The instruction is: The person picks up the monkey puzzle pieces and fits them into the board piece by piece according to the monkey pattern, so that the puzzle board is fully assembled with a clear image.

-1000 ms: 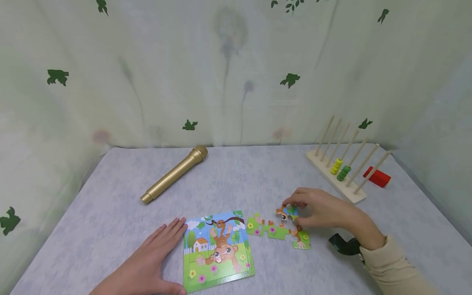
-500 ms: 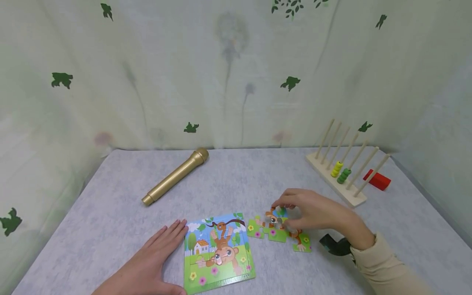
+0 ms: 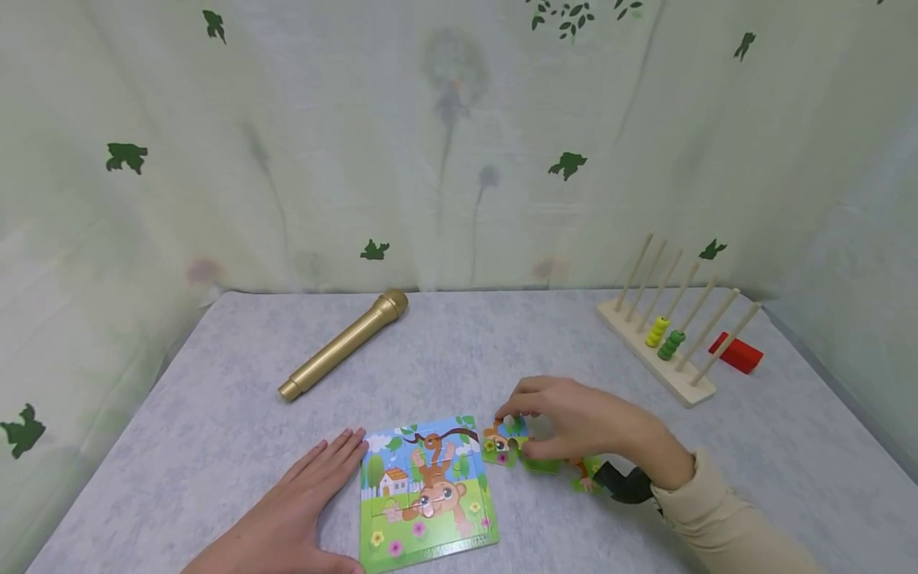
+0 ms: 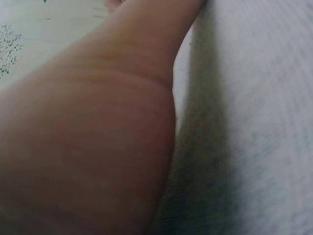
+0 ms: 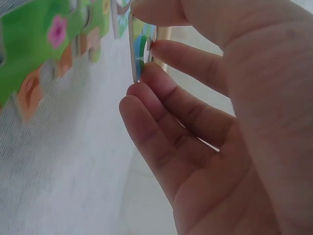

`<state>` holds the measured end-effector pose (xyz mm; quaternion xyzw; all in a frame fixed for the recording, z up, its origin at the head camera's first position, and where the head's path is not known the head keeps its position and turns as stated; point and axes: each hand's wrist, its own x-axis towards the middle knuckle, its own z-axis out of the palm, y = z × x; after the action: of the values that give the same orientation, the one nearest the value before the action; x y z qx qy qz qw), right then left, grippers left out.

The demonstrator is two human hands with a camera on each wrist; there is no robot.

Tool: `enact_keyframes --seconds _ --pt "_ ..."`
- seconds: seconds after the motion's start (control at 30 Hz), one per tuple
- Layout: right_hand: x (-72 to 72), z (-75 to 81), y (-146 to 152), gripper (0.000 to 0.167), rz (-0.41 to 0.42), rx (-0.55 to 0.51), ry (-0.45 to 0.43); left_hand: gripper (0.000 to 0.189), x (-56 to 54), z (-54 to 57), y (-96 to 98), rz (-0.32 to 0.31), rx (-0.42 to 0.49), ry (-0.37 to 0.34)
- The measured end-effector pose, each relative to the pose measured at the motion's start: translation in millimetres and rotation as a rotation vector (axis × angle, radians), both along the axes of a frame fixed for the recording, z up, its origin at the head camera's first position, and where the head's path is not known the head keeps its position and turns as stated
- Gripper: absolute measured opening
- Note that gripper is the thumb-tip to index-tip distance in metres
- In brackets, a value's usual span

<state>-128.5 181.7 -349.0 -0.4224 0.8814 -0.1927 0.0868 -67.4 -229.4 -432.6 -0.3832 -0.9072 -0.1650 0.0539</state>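
Observation:
A square puzzle [image 3: 459, 548] with a monkey hanging from a branch lies near the front middle in the head view. Along its left edge rests my left hand [image 3: 297, 506], fingers straight, fingertips at the upper left corner. Thumb and fingers of my right hand [image 3: 584, 422] pinch a puzzle piece [image 3: 500, 440] bearing part of a monkey's face, just right of the puzzle. In the right wrist view this puzzle piece [image 5: 139, 51] appears nearly edge-on. Beneath and beside that hand lie joined green puzzle pieces [image 3: 543, 465], partly covered. The left wrist view shows mostly forearm.
A gold microphone [image 3: 343, 348] lies at the back left. On the right stands a wooden peg rack [image 3: 645, 353] with yellow and green beads, a red block [image 3: 737, 353] behind it. A dark strap-like object [image 3: 622, 483] is at my right wrist. A patterned curtain hangs behind.
My right hand has moved left with the pinched puzzle piece, from over the right end of the loose pieces to close beside the puzzle. My left hand has stayed in place.

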Motion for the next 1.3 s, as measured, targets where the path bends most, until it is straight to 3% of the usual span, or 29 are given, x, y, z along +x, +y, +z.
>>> enact_keyframes --seconds 0.3,0.67,1.0,1.3 --pt "3.1 0.1 -22 0.035 0.062 0.006 0.037 0.127 1.0 -2.0 -0.3 0.000 0.006 0.023" --pt "9.6 -9.9 -32 0.038 0.066 0.006 0.015 0.127 0.9 -1.3 0.9 0.003 0.005 0.005" --pt "15.4 -22.4 -46 0.035 0.082 -0.030 0.109 0.128 1.8 -0.7 0.7 0.003 0.008 0.014" --pt "18.9 -27.3 -53 0.037 0.103 0.019 0.082 0.129 1.9 1.3 0.3 0.004 0.012 -0.006"
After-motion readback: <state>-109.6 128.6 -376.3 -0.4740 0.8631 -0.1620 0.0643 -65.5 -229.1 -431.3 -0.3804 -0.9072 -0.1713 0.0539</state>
